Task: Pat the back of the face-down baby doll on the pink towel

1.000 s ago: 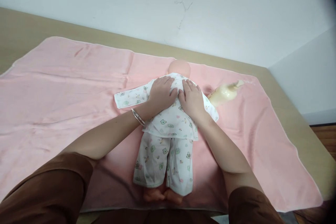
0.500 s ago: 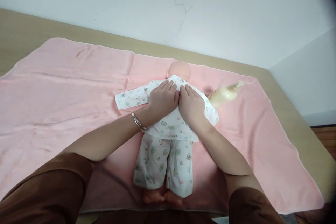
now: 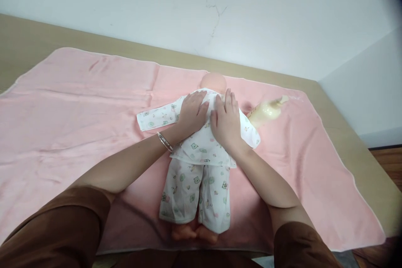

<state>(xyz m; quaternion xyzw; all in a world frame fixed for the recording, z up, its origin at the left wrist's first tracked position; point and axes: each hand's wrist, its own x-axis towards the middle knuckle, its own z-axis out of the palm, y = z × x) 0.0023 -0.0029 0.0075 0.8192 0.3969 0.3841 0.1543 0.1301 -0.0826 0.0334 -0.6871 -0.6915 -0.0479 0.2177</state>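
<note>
A baby doll [image 3: 213,82] lies on a pink blanket, its bare feet toward me. It wears a white printed top [image 3: 201,150] and matching trousers [image 3: 184,192]. My left hand [image 3: 194,113] rests flat on the upper left of the top, a silver bangle on the wrist. On the upper right of the top lies my right hand [image 3: 226,121], fingers stretched toward the doll's head. Both hands are open and apart, and neither grips anything. Beside the doll's right-hand sleeve, a cream pump bottle [image 3: 266,111] lies on its side.
The pink blanket [image 3: 78,104] is spread with wrinkles over a wooden table [image 3: 150,52]. A white wall [image 3: 125,4] with a crack stands behind the table. The table's right edge drops off to a brown floor [image 3: 387,163].
My hands have moved apart from near the middle of the doll's chest toward its two sides. Their fingers are now more spread. The doll and bottle stay in place.
</note>
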